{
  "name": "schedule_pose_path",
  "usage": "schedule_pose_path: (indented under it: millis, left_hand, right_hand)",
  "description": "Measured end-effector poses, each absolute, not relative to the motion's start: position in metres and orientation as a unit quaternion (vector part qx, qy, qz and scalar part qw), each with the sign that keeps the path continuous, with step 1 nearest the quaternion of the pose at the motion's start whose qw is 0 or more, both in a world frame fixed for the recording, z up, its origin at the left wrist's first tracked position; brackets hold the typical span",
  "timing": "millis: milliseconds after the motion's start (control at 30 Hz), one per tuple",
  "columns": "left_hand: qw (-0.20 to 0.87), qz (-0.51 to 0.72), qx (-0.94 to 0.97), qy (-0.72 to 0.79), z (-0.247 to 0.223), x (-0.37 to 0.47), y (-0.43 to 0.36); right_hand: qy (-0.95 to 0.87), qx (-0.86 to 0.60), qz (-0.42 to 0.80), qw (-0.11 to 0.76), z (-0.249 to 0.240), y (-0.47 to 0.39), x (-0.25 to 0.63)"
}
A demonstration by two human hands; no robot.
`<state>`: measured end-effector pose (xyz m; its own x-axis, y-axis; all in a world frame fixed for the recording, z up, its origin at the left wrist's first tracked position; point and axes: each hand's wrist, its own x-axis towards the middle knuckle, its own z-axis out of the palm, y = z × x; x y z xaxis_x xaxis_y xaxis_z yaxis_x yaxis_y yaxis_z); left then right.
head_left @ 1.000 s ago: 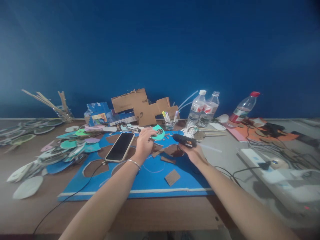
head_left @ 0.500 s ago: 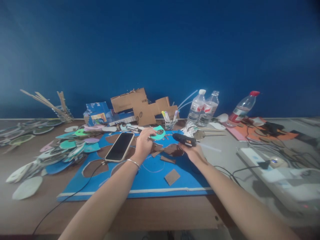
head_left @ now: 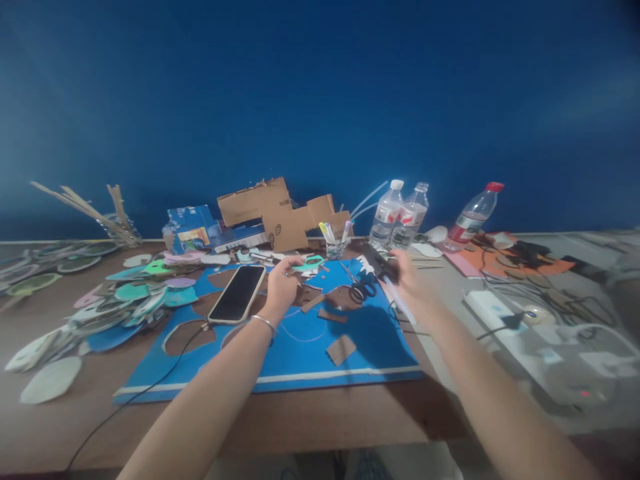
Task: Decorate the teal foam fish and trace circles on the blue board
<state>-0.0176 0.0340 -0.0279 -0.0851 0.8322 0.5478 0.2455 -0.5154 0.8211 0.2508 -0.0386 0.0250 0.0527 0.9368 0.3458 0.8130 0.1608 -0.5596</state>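
Note:
My left hand [head_left: 283, 283] pinches a small teal foam piece [head_left: 313, 263] above the blue foam sheet [head_left: 370, 353]. In my right hand [head_left: 407, 283] is a black glue gun [head_left: 380, 263], with a clear glue stick [head_left: 400, 303] jutting from its back. The gun stands over the right part of the sheet, apart from the teal piece. Just left of it lie dark-handled scissors [head_left: 361, 288]. Brown cardboard scraps [head_left: 341, 349] rest on the sheet between my arms. A phone [head_left: 239, 293] lies to the left of my left hand.
Stacked cut foam shapes [head_left: 135, 291] cover the table's left side. Behind stand a cup of markers [head_left: 335, 248], cardboard pieces [head_left: 283, 227], two clear bottles [head_left: 387, 220] and a red-capped bottle [head_left: 475, 217]. A power strip [head_left: 493, 317] with cables lies at the right.
My right hand has moved right with the glue gun, away from the teal piece, turning it and uncovering the scissors. My left hand has tilted the teal piece flatter.

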Motion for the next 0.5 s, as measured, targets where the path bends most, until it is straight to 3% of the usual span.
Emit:
schedule_pose_path:
  millis: [233,333,500]
  left_hand:
    - [0.260,0.593,0.614,0.451,-0.023,-0.014,0.030]
    - [0.268,0.595,0.614,0.444,-0.024,-0.015,0.030]
    - [0.267,0.612,0.619,0.415,-0.027,-0.017,0.032]
  right_hand:
    - [-0.642,-0.740,-0.032,0.199,0.035,-0.051,0.327]
    - [-0.597,-0.799,-0.025,0.066,0.022,-0.053,0.356]
    - [-0.540,-0.841,0.018,-0.034,-0.005,-0.059,0.375]
